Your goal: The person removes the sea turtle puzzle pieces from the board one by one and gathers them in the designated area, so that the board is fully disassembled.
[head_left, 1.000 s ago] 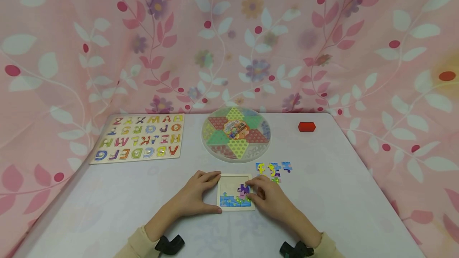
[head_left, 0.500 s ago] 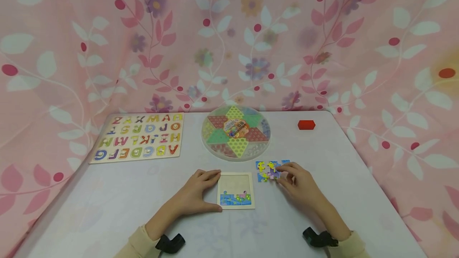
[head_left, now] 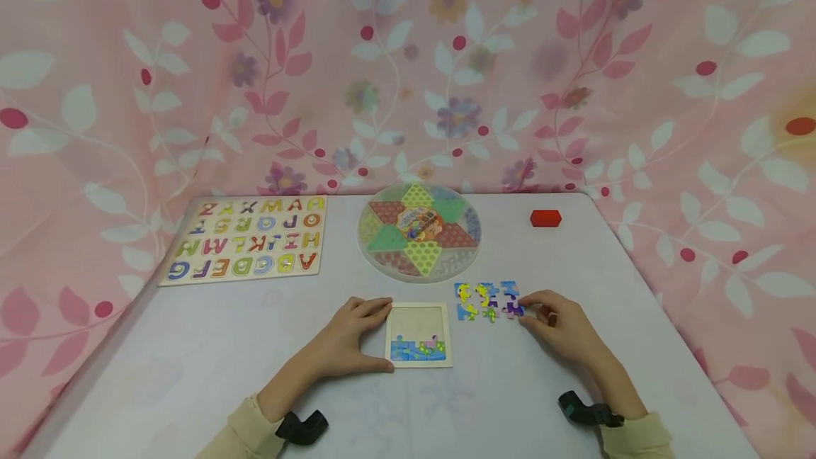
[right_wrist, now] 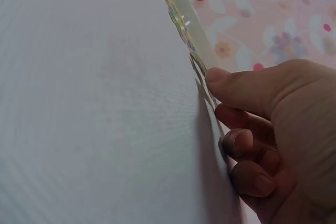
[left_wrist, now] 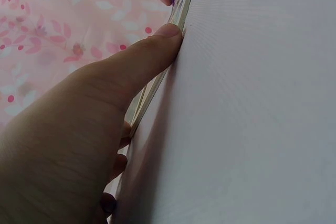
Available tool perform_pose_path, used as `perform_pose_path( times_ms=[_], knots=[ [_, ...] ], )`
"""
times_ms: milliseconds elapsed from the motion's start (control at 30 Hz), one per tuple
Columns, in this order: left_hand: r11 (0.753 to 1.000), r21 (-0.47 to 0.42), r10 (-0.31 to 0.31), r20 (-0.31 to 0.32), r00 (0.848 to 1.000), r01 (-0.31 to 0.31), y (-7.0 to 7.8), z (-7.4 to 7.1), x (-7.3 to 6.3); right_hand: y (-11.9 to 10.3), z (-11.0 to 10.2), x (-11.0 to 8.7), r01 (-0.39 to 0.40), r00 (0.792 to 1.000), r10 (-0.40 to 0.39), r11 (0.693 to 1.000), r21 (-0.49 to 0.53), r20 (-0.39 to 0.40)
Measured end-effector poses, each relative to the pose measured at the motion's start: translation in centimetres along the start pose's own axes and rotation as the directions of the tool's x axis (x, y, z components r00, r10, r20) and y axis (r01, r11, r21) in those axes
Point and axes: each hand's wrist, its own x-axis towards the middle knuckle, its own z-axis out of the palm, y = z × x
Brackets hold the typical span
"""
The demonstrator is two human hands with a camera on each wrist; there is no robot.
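A small wooden puzzle tray (head_left: 418, 321) lies in front of me, with joined blue and green puzzle pieces (head_left: 417, 350) along its bottom row. My left hand (head_left: 347, 338) holds the tray by its left side, thumb at the lower corner and fingers at the upper one. Right of the tray lie loose yellow and blue puzzle pieces (head_left: 474, 301). At their right end, my right hand (head_left: 561, 321) pinches a purple puzzle piece (head_left: 513, 308) between thumb and index finger. In the right wrist view the thumb (right_wrist: 218, 75) presses on a thin edge, and the other fingers curl below.
Behind the tray stands a round Chinese checkers board (head_left: 421, 232) under a clear rim. A wooden alphabet board (head_left: 245, 239) lies at the back left, and a red block (head_left: 545, 218) at the back right. A flowered pink curtain (head_left: 408, 76) hangs behind the white table (head_left: 408, 416).
My right hand has carried the purple piece from inside the tray to the right, across to the far side of the loose pieces. The left hand keeps its hold on the tray.
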Motion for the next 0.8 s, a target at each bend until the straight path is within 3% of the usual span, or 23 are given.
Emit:
perform_pose_path(
  times_ms=[333, 800],
  knots=[
    [1.0, 0.018, 0.009, -0.005, 1.0, -0.009, 0.1, -0.25, 0.16, -0.44, 0.1, 0.14, 0.063, 0.997, -0.063, 0.998, -0.017, -0.039],
    [1.0, 0.017, 0.021, -0.021, 1.0, -0.021, -0.15, 0.28, -0.08, -0.32, 0.45, 0.01, 0.007, 1.0, -0.008, 0.999, -0.04, -0.028]
  ],
)
